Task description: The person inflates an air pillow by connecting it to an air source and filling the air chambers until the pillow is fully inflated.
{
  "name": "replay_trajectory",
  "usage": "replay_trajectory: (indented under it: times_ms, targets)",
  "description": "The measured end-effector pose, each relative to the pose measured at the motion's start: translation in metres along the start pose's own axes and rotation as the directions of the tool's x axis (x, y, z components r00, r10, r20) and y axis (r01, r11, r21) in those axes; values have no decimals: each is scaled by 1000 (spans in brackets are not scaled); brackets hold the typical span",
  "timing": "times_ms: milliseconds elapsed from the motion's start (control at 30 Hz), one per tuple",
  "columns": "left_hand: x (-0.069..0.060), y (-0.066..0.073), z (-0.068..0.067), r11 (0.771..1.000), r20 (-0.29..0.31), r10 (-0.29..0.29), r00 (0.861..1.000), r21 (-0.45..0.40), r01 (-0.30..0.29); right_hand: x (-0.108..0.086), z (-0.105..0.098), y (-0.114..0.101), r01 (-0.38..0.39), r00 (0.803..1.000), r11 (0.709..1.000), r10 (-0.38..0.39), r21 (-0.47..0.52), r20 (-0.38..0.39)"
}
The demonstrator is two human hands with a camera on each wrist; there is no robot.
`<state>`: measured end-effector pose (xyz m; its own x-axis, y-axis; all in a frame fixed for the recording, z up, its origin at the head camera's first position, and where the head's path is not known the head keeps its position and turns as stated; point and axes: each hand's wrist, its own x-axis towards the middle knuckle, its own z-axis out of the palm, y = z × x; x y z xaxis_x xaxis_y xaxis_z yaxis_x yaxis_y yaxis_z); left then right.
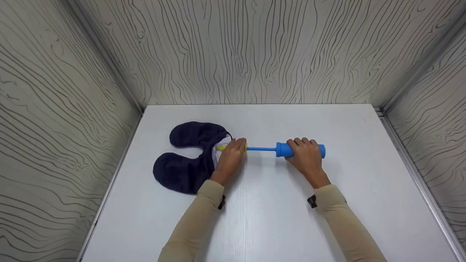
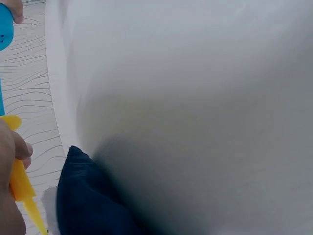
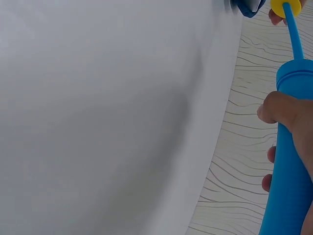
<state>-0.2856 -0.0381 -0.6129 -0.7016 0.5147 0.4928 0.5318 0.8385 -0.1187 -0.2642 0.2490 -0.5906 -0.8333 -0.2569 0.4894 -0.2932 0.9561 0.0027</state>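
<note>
A hand pump lies level across the middle of the head view, its blue barrel (image 1: 284,149) joined by a thin blue rod (image 1: 261,149) to a yellow end piece (image 2: 22,183). My right hand (image 1: 305,156) grips the barrel, fingers wrapped over it; the right wrist view shows the thumb along the blue barrel (image 3: 288,171). My left hand (image 1: 231,158) holds the yellow piece, whose narrow yellow tip (image 1: 220,148) points left over the pale opening of a dark navy U-shaped fabric item (image 1: 182,173). Whether the tip is inside the fabric, I cannot tell.
Both hands are over a white table (image 1: 265,225). Wood-grain patterned panels stand behind it (image 1: 255,54) and at the left (image 1: 47,127) and right sides, with metal rails along the corners.
</note>
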Motion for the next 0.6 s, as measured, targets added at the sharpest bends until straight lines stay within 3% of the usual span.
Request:
replay_trajectory:
  times_ms: [333,600]
  targets:
    - [7,16,-2,999,4,-36,999,-35,36,11,9,-39,25,999,1000,-25,8,24]
    - [13,24,-5,999,-4,-27,1000,-23,27,23,15,-62,65,998,998,-65,1,4]
